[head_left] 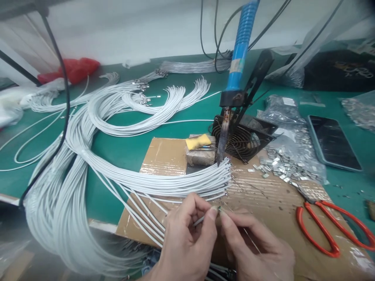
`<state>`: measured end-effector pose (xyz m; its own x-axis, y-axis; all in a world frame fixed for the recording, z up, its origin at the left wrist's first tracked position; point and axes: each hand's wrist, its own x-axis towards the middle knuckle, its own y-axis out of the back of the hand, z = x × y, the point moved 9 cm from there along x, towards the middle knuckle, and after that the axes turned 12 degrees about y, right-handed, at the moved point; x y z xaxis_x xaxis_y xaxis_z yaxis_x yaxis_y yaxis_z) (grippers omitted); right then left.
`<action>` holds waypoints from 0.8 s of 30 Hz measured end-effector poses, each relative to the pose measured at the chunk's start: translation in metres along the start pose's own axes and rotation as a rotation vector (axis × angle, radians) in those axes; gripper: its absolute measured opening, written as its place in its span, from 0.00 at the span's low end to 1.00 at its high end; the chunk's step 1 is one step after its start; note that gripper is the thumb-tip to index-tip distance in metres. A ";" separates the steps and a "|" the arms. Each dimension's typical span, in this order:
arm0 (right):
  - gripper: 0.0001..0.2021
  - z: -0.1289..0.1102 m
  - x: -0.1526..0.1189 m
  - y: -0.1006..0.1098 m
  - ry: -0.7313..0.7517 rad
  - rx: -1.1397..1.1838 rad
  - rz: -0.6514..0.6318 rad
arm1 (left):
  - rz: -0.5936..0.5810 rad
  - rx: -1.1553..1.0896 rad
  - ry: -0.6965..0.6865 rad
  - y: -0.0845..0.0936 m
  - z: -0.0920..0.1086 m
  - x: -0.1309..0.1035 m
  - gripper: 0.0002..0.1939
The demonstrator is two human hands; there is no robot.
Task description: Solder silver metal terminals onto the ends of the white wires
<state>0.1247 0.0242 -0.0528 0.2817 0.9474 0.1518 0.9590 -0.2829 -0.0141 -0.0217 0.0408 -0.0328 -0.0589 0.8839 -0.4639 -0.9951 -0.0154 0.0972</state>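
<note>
My left hand (190,234) is closed around a white cable (199,221), thumb and forefinger pinching it close to its end. Touching it fingertip to fingertip, my right hand (258,244) pinches a tiny dark part (219,208) at the cable's end; its exact kind is too small to tell. A thin silvery wire (251,240) runs past the curled fingers of my right hand. Just beyond my hands lies a thick bundle of white cables (158,179), its ends fanned out. Above those ends a blue-handled soldering iron (224,132) points tip down in a black clamp.
Cardboard (275,218) covers the near green bench (187,128). Red-handled scissors (318,222) lie at right, near loose metal pieces (278,164) and a phone (334,142). A black fan (243,136) and a yellow sponge (198,142) on a block stand behind the iron tip.
</note>
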 end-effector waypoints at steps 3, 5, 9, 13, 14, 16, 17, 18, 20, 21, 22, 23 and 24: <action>0.05 -0.009 0.006 0.001 0.105 -0.049 -0.030 | -0.054 -0.075 0.040 0.000 -0.001 0.005 0.15; 0.06 -0.016 0.018 0.003 0.150 -0.081 -0.133 | -0.095 -0.103 0.052 0.000 -0.001 0.008 0.15; 0.17 -0.027 0.039 -0.001 0.239 -0.215 -0.444 | -0.152 -0.069 0.068 -0.002 -0.001 0.012 0.16; 0.17 -0.039 0.041 -0.015 0.345 -0.293 -0.609 | -0.174 -0.014 0.113 -0.005 0.000 0.010 0.15; 0.16 -0.042 0.040 -0.020 0.380 -0.288 -0.632 | -0.181 -0.003 0.115 -0.006 0.001 0.009 0.15; 0.15 -0.047 0.037 -0.028 0.439 -0.266 -0.676 | -0.196 0.026 0.128 -0.008 0.001 0.008 0.14; 0.15 -0.048 0.037 -0.030 0.453 -0.253 -0.696 | -0.206 0.039 0.139 -0.008 -0.001 0.007 0.14; 0.15 -0.046 0.038 -0.028 0.451 -0.244 -0.702 | -0.215 0.048 0.153 -0.008 -0.003 0.007 0.14; 0.17 -0.038 0.046 -0.012 0.412 -0.248 -0.644 | -0.222 0.062 0.174 -0.006 -0.007 0.009 0.15; 0.18 -0.033 0.053 0.005 0.380 -0.260 -0.572 | -0.216 0.064 0.167 -0.004 -0.008 0.010 0.15; 0.19 -0.027 0.061 0.026 0.343 -0.282 -0.468 | -0.206 0.062 0.148 -0.001 -0.008 0.011 0.15; 0.18 -0.023 0.069 0.052 0.320 -0.296 -0.344 | -0.189 0.055 0.128 0.002 -0.008 0.013 0.15; 0.14 -0.018 0.074 0.077 0.293 -0.315 -0.258 | -0.177 0.042 0.111 0.004 -0.007 0.014 0.14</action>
<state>0.2185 0.0700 -0.0248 -0.0269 0.9235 0.3827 0.9281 -0.1191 0.3528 -0.0269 0.0499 -0.0450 0.1058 0.8142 -0.5709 -0.9867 0.1572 0.0413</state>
